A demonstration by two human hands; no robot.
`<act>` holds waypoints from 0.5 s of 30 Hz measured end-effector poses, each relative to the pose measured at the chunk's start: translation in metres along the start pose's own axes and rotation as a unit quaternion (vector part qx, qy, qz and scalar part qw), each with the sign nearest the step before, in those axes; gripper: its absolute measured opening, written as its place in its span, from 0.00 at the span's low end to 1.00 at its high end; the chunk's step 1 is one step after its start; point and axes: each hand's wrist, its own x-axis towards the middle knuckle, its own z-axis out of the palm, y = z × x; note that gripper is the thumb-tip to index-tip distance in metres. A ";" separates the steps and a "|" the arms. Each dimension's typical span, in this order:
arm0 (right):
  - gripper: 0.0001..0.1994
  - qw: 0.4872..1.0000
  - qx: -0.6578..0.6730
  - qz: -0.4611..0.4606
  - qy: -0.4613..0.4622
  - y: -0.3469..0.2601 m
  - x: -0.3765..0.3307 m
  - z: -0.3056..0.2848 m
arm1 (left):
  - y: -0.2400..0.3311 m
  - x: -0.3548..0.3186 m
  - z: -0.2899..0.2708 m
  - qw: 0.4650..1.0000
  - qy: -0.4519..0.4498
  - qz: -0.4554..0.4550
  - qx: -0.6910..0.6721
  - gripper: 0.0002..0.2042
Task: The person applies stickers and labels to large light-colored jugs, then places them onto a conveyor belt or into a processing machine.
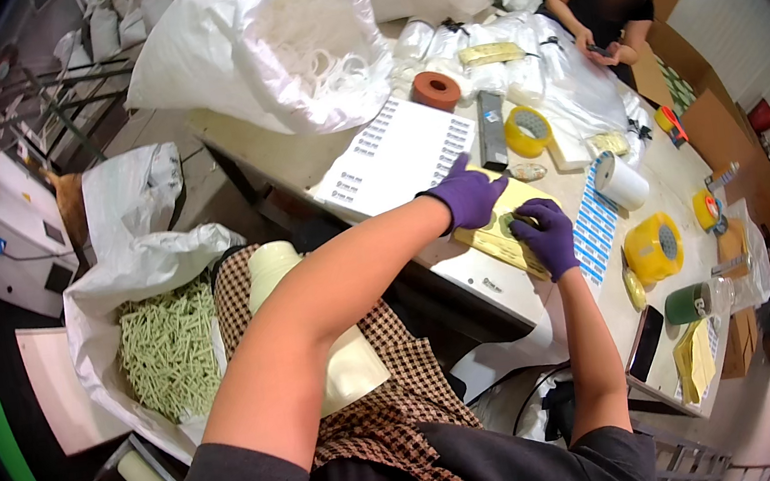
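Observation:
Both of my hands wear purple gloves and meet over a yellow pad or stack of sheets (pixel 503 246) at the near edge of the table. My left hand (pixel 471 196) lies against the pad's far left part, fingers stretched and apart. On the pad's right part, my right hand (pixel 550 236) has its fingers curled together around something small and dark that I cannot make out. A small greenish piece (pixel 506 223) shows beside those fingertips. A white sheet with rows of printed labels (pixel 398 156) lies just beyond my left hand.
Tape rolls (pixel 655 247), a dark grey box (pixel 491 129), a blue-and-white label strip (pixel 597 222) and a phone (pixel 646 342) lie about. A large white sack (pixel 215 54) stands far left. Green sticks (pixel 166 352) fill a bag at my left. Another person (pixel 611 1) sits far right.

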 end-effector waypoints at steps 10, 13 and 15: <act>0.06 0.925 0.345 -0.146 0.069 -0.153 -0.078 -0.008 | -0.016 -0.087 -0.041 0.982 0.159 0.002 0.102 0.23; 0.02 0.913 0.396 0.063 -0.078 -0.158 -0.090 0.026 | -0.062 -0.188 -0.050 0.926 0.308 -0.213 0.046 0.20; 0.02 0.884 0.424 0.150 -0.129 -0.162 -0.098 0.055 | -0.078 -0.259 -0.035 0.897 0.222 -0.380 0.042 0.24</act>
